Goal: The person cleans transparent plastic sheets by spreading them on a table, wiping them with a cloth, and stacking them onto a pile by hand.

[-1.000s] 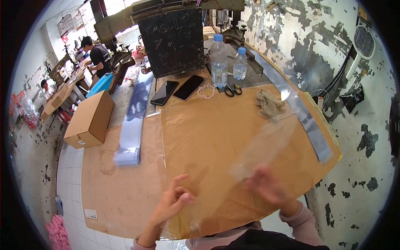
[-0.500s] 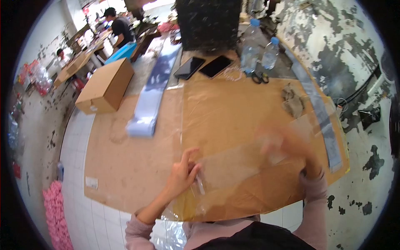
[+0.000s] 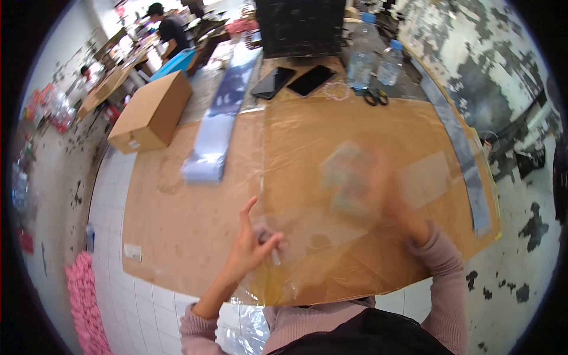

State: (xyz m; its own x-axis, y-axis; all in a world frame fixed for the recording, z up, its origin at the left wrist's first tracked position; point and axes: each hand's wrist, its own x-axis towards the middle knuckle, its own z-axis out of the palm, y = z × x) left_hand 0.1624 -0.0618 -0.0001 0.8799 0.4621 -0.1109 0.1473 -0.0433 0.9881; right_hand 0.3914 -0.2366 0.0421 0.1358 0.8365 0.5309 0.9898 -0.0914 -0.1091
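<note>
My left hand (image 3: pixel 247 247) is at the near middle of the brown covered board (image 3: pixel 189 219), its index finger raised. Between its thumb and lower fingers is the end of a clear plastic strip (image 3: pixel 337 228), which stretches to the right over the board. Smeared by motion, my right hand (image 3: pixel 387 186) is above the board, right of centre. A greyish crumpled cloth (image 3: pixel 346 177) is in it, also blurred, so the exact grip cannot be made out.
A cardboard box (image 3: pixel 151 112) and a shiny bluish plastic strip (image 3: pixel 216 133) lie to the left. Two phones (image 3: pixel 310 80), scissors (image 3: pixel 375 97) and two water bottles (image 3: pixel 389 66) are at the back. A long grey strip (image 3: pixel 455 142) runs down the right edge. A person (image 3: pixel 171 32) is far behind.
My right hand has moved left and taken up the cloth that lay at the back right of the board. My left hand stays nearly in place, its index finger straighter.
</note>
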